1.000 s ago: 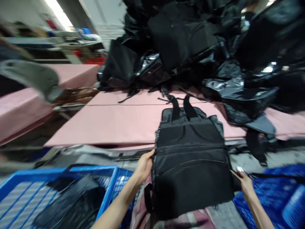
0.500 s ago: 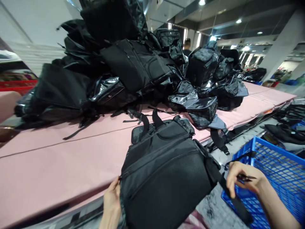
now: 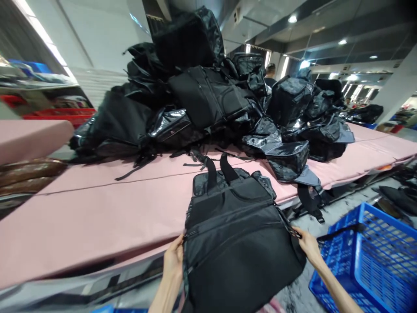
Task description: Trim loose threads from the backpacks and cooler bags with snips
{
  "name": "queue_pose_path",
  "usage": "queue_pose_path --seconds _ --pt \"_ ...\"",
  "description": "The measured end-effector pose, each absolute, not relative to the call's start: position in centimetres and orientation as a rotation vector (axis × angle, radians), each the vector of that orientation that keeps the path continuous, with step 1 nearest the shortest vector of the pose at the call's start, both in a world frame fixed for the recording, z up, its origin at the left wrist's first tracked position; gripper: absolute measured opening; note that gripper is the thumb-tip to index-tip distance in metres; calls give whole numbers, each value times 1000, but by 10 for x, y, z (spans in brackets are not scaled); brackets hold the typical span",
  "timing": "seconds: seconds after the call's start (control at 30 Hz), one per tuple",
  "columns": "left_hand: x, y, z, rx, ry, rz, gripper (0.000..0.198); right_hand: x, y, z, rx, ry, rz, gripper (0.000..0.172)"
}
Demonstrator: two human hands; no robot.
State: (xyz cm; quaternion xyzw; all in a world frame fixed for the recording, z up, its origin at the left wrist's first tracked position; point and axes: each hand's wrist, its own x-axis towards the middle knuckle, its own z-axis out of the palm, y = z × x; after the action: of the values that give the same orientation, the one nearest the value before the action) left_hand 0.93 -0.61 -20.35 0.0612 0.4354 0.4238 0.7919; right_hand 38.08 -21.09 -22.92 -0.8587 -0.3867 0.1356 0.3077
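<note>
A black backpack lies tilted over the near edge of the pink table, its back panel up and two dark straps at its far end. My left hand is closed on the backpack's left side edge, fingers partly hidden behind it. At the right side edge, my right hand is closed, fingertips against the fabric. Small black snips show in that hand; their blades are hard to make out.
A tall heap of black backpacks covers the back of the pink table. A blue plastic crate, with a black strap over its rim, stands on the floor at right. Red bins are at far left. Another person is far behind the heap.
My right hand has let go of the hanging strap by the crate and moved left onto the backpack's right edge. My left hand keeps its hold. The view has turned slightly left.
</note>
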Motion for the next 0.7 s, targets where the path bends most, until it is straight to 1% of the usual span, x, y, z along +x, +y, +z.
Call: queue_pose_path --seconds 0.07,0.13,0.2,0.33,0.37,0.43,0.47,0.5,0.57,0.6,0.63,0.67,0.7 --pt "8 -8 -194 126 902 928 17 381 -212 -220 -2248 -1023 183 32" --pt "5 -6 -184 120 864 976 17 383 -203 -191 -2132 -1081 -22 33" --pt "2 3 -177 148 834 1079 16 385 -186 -143 -1986 -1221 -265 31" --pt "6 39 -174 309 916 1303 11 373 -135 -22 -1706 -1450 -778 18" --pt "7 49 -173 396 976 1288 10 364 -122 4 -1636 -1453 -897 16" --pt "5 66 -168 596 1147 1216 14 342 -98 40 -1509 -1532 -971 16" --pt "2 70 -161 704 1236 1227 17 330 -86 49 -1478 -1613 -954 18" --pt "-2 71 -151 809 1323 1312 20 318 -76 52 -1450 -1699 -918 20" --pt "-9 64 -123 1087 1435 1683 25 299 -56 46 -1430 -1891 -821 25" --pt "-8 57 -106 1297 1439 1905 28 292 -47 39 -1420 -1975 -773 28" --pt "-5 49 -89 1578 1417 2055 29 287 -38 31 -1413 -2042 -728 29" --pt "2 43 -72 1925 1314 2103 27 283 -30 24 -1407 -2083 -692 30" --pt "12 39 -56 2300 1162 1977 26 281 -23 18 -1406 -2099 -666 31"
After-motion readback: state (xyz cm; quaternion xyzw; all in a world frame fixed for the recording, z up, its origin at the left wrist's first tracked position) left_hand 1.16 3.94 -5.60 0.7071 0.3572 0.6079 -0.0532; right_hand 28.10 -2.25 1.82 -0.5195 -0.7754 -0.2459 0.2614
